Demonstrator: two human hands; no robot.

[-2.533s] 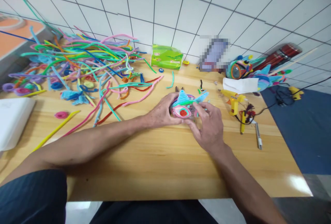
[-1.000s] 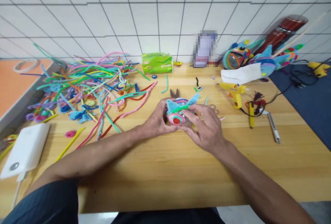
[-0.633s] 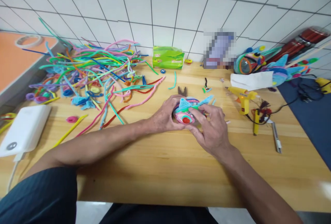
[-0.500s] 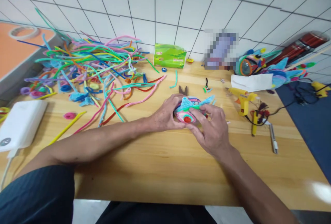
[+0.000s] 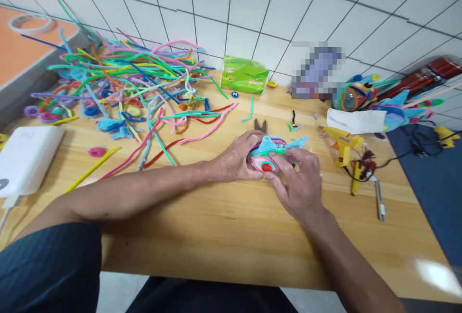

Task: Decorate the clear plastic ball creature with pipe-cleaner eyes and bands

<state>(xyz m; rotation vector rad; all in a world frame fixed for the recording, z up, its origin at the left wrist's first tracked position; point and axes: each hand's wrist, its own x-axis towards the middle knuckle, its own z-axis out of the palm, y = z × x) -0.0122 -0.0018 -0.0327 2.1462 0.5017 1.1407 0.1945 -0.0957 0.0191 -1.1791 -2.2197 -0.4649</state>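
Observation:
Between my hands is a pipe-cleaner craft (image 5: 267, 155), pink with a red-and-teal round patch, a green band and blue pointed pieces. My left hand (image 5: 240, 155) grips its left side, thumb below and fingers behind. On the right, my right hand (image 5: 298, 178) holds it too, its fingers on the green band and thumb at the lower edge. The craft's far side is partly hidden by the fingers. Just behind it lie dark-handled pliers (image 5: 260, 124), only their ends showing.
A heap of colourful pipe cleaners (image 5: 137, 74) covers the back left. A white power bank (image 5: 32, 159) sits at the left. A green tissue pack (image 5: 244, 75) stands by the wall. Rightward lie a yellow glue gun (image 5: 343, 143), a utility knife (image 5: 379, 201) and a red flask (image 5: 422, 79).
The camera view has shifted and tilted slightly. Both hands keep their hold on the craft, with little change in the fingers.

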